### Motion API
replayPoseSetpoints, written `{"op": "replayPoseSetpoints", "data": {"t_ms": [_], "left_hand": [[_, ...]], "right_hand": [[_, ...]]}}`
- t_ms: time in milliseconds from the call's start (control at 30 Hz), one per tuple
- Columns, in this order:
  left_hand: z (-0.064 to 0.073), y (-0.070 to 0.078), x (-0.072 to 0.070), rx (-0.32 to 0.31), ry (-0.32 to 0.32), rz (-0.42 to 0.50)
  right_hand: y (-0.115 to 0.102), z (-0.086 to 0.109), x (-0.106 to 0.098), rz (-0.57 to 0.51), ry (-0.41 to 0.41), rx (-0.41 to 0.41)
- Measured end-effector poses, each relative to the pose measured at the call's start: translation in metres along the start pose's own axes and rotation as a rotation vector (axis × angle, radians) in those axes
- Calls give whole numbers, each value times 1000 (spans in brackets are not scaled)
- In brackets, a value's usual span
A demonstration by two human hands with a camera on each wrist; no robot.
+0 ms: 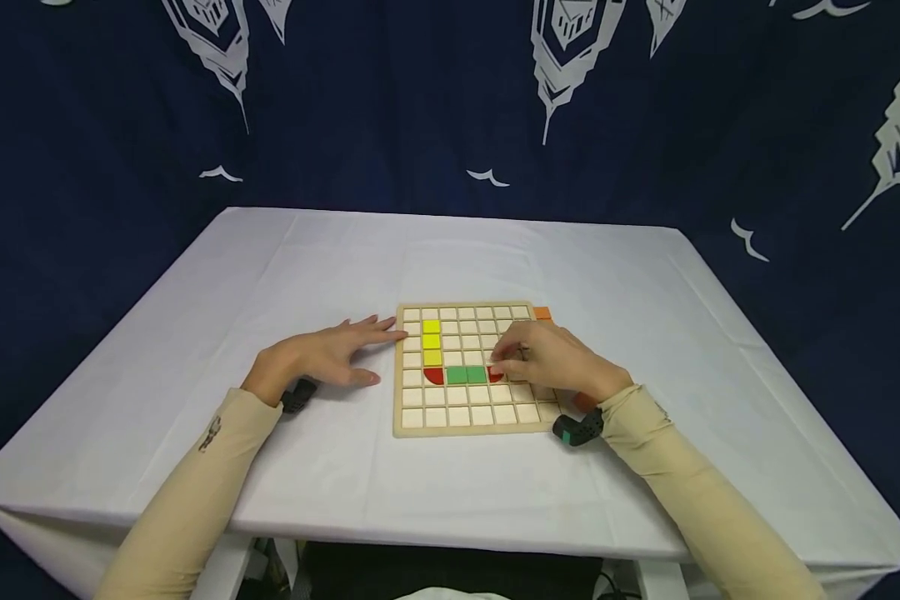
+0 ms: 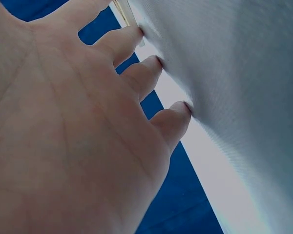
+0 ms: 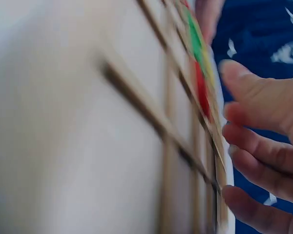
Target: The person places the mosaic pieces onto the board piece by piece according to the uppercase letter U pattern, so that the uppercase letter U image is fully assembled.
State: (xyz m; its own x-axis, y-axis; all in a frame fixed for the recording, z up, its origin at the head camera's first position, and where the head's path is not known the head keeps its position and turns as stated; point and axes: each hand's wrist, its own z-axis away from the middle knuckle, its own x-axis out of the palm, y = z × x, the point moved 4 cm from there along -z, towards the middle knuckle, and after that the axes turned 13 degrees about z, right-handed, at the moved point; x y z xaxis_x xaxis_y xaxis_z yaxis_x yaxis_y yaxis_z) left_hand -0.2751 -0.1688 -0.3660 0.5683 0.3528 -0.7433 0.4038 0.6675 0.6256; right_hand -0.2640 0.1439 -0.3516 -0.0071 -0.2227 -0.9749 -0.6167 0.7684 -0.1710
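A wooden grid board lies flat on the table. Within its cells sit a column of yellow squares, a green pair of squares, a rounded red piece left of the green, and another red piece right of it. My left hand is spread on the cloth, one fingertip at the board's left edge. Over the board's right half, my right hand has its bent thumb and fingers at the right red piece; in the right wrist view that red piece lies in its cell and the fingers grip nothing visible.
An orange piece pokes out by the board's upper right corner. Another orange-red piece lies partly hidden beneath the right wrist. White cloth covers the table, and a dark blue patterned curtain hangs behind it.
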Motion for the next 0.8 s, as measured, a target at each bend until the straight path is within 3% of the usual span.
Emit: {"op": "replayPoseSetpoints", "data": {"t_ms": [133,200,300,467,800], "left_hand": [[0,-2,-1,1,6,-2],[0,-2,-1,-2,7,-9],[0,-2,-1,-9,7,-18],[0,-1,-1,-8,6,-13],[-3,-1,2,9,6,-9]], "right_hand": [[35,3,-9,62,79,140],[52,7,-9,100,78,206],[66,11,-5,111,49,216],[68,10,-2,105,38,176],[65,15,-4,102,-39,243]]}}
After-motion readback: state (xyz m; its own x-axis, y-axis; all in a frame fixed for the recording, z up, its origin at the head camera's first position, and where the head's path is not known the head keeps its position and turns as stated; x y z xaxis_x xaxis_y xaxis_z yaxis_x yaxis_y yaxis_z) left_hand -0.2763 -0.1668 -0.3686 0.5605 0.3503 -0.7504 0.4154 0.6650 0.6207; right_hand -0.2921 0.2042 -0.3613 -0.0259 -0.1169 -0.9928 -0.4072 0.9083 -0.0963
